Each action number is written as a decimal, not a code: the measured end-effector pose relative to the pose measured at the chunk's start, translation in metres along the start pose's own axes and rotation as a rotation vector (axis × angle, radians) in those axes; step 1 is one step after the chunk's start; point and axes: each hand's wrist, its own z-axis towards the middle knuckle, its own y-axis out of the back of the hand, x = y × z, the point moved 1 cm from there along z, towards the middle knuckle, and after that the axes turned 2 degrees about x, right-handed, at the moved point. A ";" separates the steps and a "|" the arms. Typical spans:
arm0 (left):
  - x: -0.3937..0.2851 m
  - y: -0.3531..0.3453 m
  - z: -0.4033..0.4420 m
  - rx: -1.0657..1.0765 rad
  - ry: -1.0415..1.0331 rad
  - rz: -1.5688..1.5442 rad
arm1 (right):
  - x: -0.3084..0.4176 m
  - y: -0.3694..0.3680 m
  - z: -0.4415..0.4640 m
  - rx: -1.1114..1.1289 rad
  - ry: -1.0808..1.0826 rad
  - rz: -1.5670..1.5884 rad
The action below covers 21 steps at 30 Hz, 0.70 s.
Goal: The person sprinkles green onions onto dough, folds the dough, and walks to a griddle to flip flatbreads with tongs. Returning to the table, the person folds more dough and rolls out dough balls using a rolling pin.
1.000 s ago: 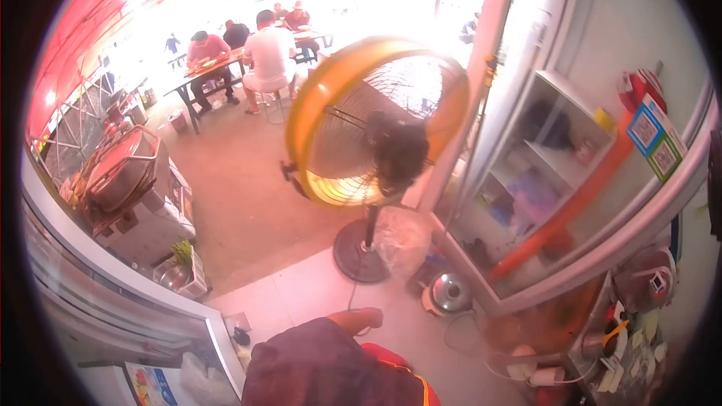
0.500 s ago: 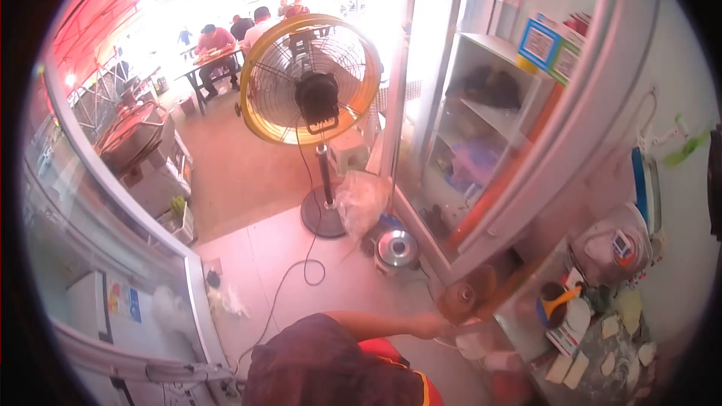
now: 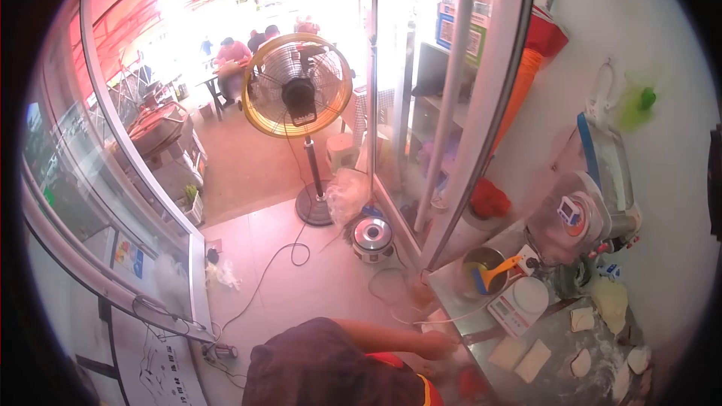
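Out of a dark sleeve at the bottom, my left forearm reaches right, and my left hand (image 3: 438, 346) is beside the near edge of the metal worktop (image 3: 481, 323). The hand is blurred and its fingers do not show clearly, so I cannot tell whether it holds anything. My right hand cannot be made out. Nearest to the left hand on the worktop lie flat pale dough pieces (image 3: 532, 361). Behind them sit a white kitchen scale (image 3: 519, 306) and a metal bowl (image 3: 481, 259) with a yellow-handled, blue-ended spatula or brush (image 3: 502, 271). A blurred red thing (image 3: 472, 382) shows low down.
A yellow-rimmed standing fan (image 3: 298, 94) stands in the doorway, its cord (image 3: 263, 289) trailing over the floor. A round metal-lidded appliance (image 3: 373, 237) is by the glass partition. Farther right is a clear plastic-covered device (image 3: 571, 214). People (image 3: 233, 53) sit at tables outside.
The view has turned right, so the fan has shifted left and more of the worktop and wall shows. My left arm remains stretched to the right at the worktop's edge.
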 end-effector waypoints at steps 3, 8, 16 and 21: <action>-0.014 -0.032 0.070 -0.010 -0.146 0.007 | -0.017 0.009 0.042 0.035 -0.033 -0.075; -0.067 -0.044 0.141 -0.077 -0.360 -0.034 | -0.031 0.017 0.100 0.073 -0.015 -0.049; -0.116 -0.044 0.199 -0.067 -0.068 -0.213 | -0.033 -0.010 0.154 0.049 -0.218 0.781; -0.113 -0.088 0.215 -0.275 0.173 -0.058 | -0.006 -0.001 0.160 0.135 -0.209 0.925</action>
